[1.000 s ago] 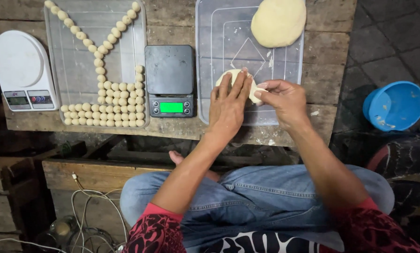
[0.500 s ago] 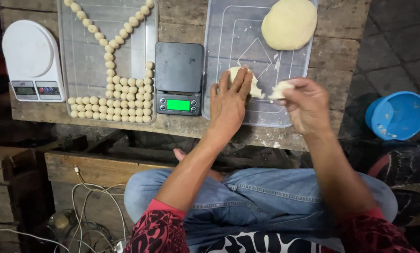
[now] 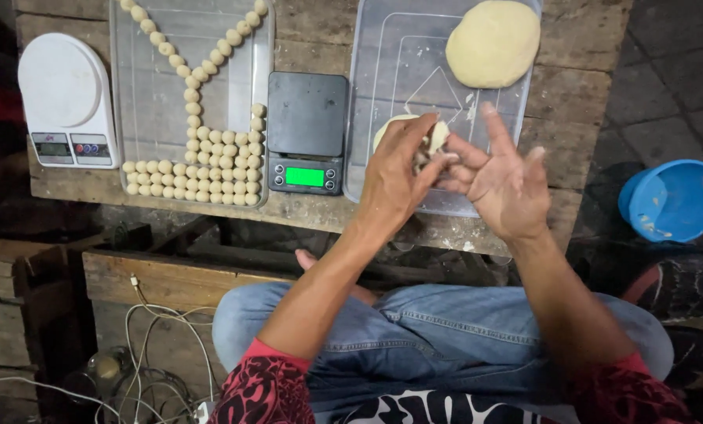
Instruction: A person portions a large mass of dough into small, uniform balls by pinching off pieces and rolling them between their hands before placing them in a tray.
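inspector: fingers [image 3: 434, 161] of the left hand [image 3: 394, 177] are pinched together on a small bit of dough [image 3: 423, 159], pressing it against the right hand [image 3: 502, 179]. left hand arches palm-down, knuckles up, wrist bent towards the right.

assistant: and the right hand?

inspector: released. palm turned up and tilted towards the left, fingers spread and straight, nothing gripped. it serves as a rest for the bit, judging by the pose. both hands hang just above the near edge of the clear tray on the right [image 3: 398, 55].

assistant: where does the rest of the dough lie?

inspector: a pale lump of dough [image 3: 402, 126] lies on that tray, directly beneath the left fingers, partly hidden by them. a large round mound of dough [image 3: 493, 43] sits at the tray's far corner, well apart from the hands. stock is kept within reach, likely so bits can be pulled off close by.

assistant: other items?

inspector: black scale [image 3: 307, 133], green display lit, stands between the two trays, its platform bare. left clear tray [image 3: 131, 86] carries small dough balls [image 3: 202, 177], packed in rows along its near edge with two lines rising away in a fork. white scale [image 3: 65, 102] stands at the far left of the wooden surface [image 3: 579, 102]. blue bowl [image 3: 671, 200] rests on the floor to the right. the seated person's knees, in blue jeans [image 3: 445, 330], sit below the surface edge.
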